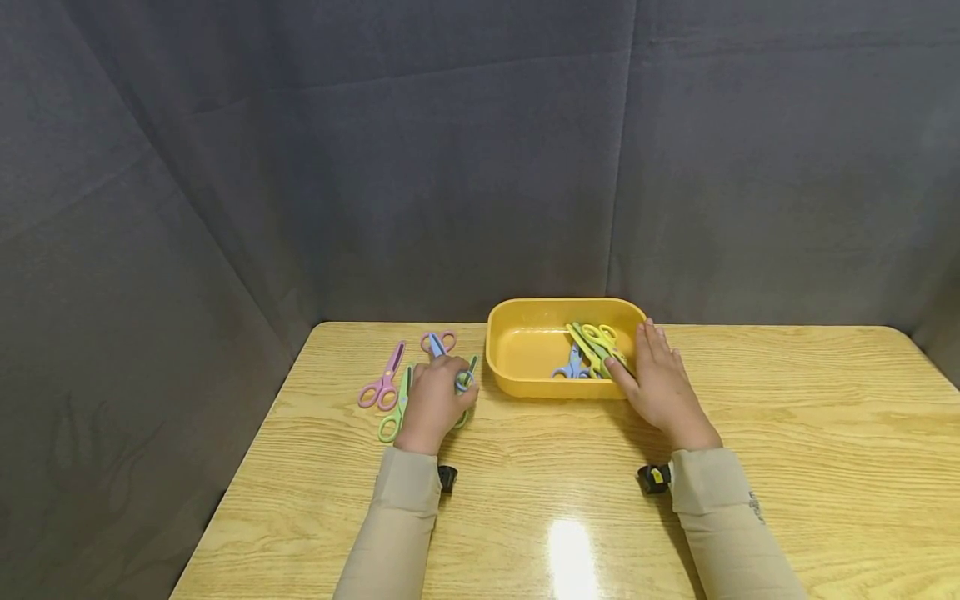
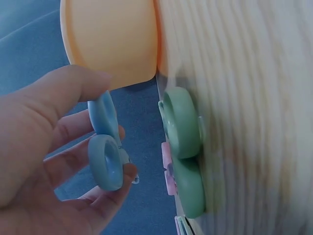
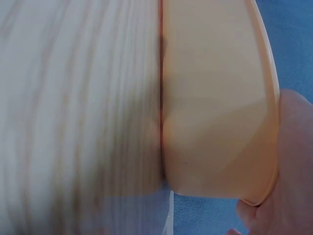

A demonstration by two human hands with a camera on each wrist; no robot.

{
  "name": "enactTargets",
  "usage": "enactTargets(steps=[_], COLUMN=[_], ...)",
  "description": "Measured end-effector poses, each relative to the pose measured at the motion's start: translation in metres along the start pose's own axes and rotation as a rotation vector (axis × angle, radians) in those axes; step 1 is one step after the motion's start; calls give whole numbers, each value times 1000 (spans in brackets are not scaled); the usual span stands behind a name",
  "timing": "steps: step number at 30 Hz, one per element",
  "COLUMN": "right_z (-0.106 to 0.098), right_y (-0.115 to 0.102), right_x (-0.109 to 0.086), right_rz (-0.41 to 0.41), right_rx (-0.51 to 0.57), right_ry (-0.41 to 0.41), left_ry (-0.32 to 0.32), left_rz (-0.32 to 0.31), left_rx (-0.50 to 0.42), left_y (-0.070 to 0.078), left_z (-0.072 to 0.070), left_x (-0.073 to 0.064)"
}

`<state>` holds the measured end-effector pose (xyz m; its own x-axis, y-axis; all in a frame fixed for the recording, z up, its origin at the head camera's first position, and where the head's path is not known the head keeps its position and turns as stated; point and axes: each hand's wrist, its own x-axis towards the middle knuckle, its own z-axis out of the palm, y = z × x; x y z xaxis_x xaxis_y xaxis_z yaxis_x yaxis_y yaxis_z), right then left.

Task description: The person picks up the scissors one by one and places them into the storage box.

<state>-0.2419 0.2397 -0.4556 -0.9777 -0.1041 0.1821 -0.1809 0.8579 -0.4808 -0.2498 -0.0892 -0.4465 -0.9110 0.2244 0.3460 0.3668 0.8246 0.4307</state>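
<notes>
Blue scissors (image 2: 106, 164) are held by one handle ring between the left hand's (image 1: 435, 396) thumb and fingers. Their blade (image 1: 437, 344) points away, over the far pink scissors. In the left wrist view they are raised off the tabletop, above green scissors (image 2: 188, 152). My right hand (image 1: 663, 387) rests at the near right corner of a yellow plastic bin (image 1: 517, 387). Its fingers lie straight along the outer wall, and the thumb crosses the rim. Inside the bin are blue scissors (image 1: 573, 363), yellow scissors (image 1: 602, 335) and green scissors, overlapping on the right side.
Pink scissors (image 1: 386, 379) and green scissors (image 1: 393, 419) lie left of the left hand. Another pink pair (image 1: 449, 339) lies behind it, partly covered. The wooden table (image 1: 787, 417) ends at a grey curtain (image 1: 450, 167).
</notes>
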Motion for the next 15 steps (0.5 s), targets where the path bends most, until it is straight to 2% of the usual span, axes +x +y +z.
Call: enactTargets(steps=[6, 15], right_z=[1, 1], right_y=[1, 0], right_x=[0, 0], right_rz=[-6, -5], right_rx=[3, 16], right_ry=[8, 11], left_ry=[19, 81], left_rz=[-11, 46], left_rx=[-18, -21], left_y=[2, 11], left_z=[-1, -1], left_x=[0, 3])
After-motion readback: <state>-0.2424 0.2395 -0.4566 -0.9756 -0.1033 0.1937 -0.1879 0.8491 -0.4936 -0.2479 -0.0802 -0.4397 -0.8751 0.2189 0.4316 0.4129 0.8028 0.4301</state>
